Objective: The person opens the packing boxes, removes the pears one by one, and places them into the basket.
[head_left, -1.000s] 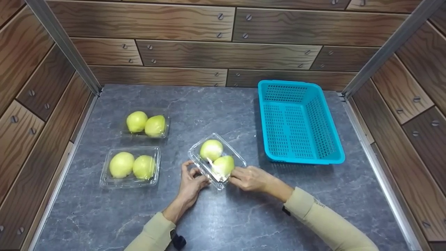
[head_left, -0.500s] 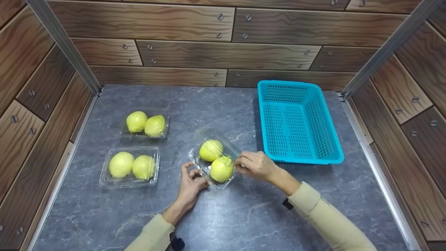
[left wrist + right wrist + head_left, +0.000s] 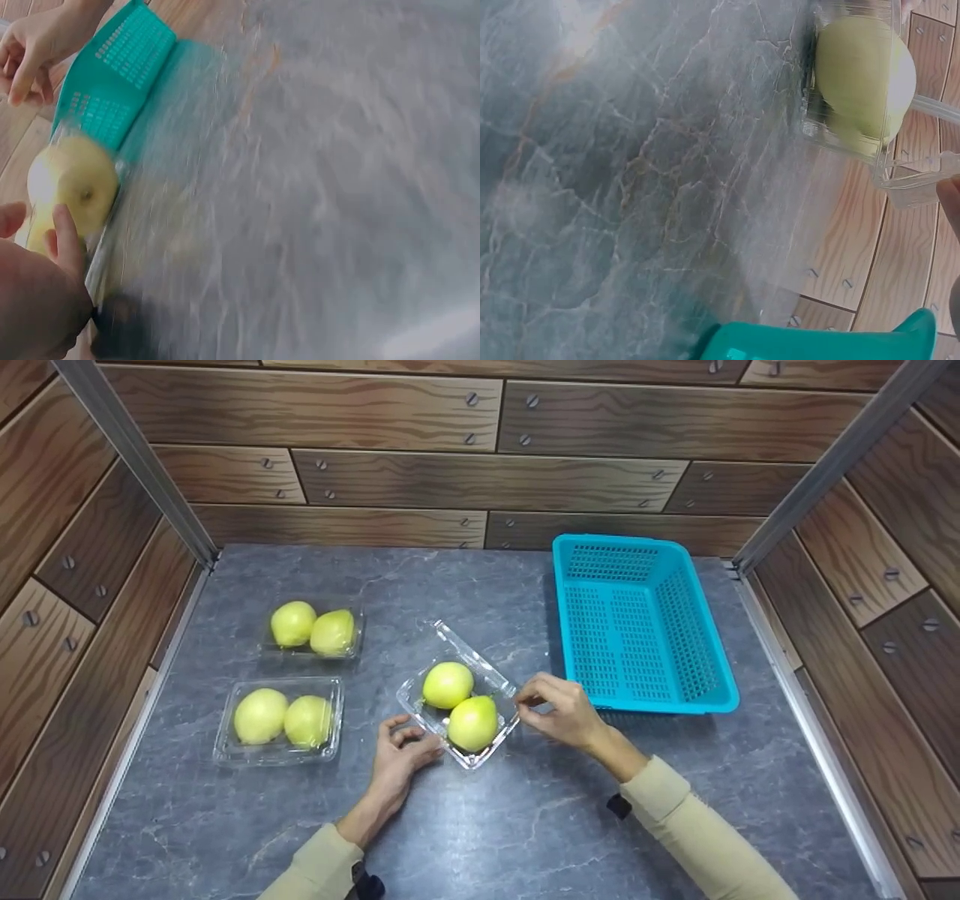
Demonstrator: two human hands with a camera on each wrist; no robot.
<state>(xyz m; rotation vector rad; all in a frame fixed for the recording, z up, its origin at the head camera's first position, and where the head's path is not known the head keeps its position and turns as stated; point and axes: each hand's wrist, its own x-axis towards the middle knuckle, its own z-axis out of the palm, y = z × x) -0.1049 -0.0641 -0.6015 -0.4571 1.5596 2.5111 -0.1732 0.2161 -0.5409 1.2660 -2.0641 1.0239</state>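
The box [image 3: 471,760] sits just below frame centre, right hand [image 3: 559,709] pinching its lid [image 3: 477,658], left hand [image 3: 401,754] relaxed beside it. Probably light, flexible, slick plastic; best held by the rim [image 3: 496,743].

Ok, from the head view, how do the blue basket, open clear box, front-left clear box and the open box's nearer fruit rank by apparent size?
1. Blue basket
2. Open clear box and front-left clear box: too alike to rank
3. Nearer fruit
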